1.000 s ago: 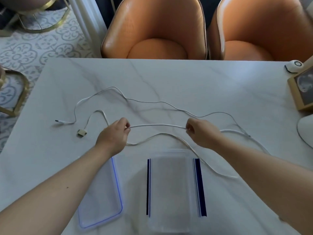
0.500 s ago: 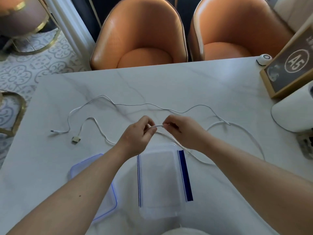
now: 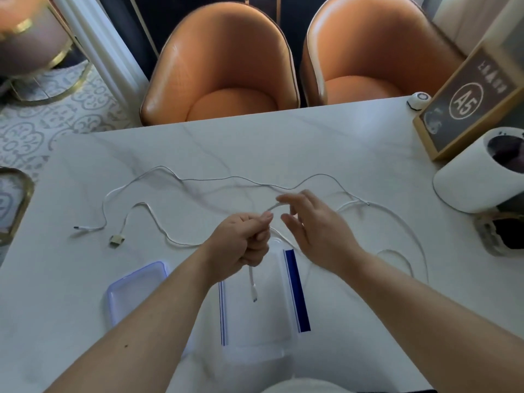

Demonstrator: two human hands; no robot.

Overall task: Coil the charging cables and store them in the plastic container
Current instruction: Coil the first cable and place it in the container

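Note:
My left hand [image 3: 241, 245] is a fist shut on a thick white charging cable [image 3: 397, 219], held above the table. The cable's plug end [image 3: 253, 292] dangles below the fist, over the clear plastic container [image 3: 295, 290] with blue clips. A short bend of cable rises from my thumb toward my right hand [image 3: 314, 225], whose fingers are spread around it without gripping. The rest of the cable lies in loops to the right. A wide flat connector [image 3: 116, 239] rests at the left. A thinner white cable [image 3: 226, 178] snakes across the table behind my hands.
The container's blue-rimmed lid [image 3: 136, 287] lies left of it, partly under my left forearm. At the right stand a white cylinder [image 3: 470, 180], a framed "A5" sign [image 3: 465, 103] and a small round white device [image 3: 419, 99]. Two orange chairs [image 3: 221, 80] face the far edge.
My hands came together from a stretched-apart hold. My right hand has opened its fingers off the cable. My left hand now fists the cable with the plug end hanging down.

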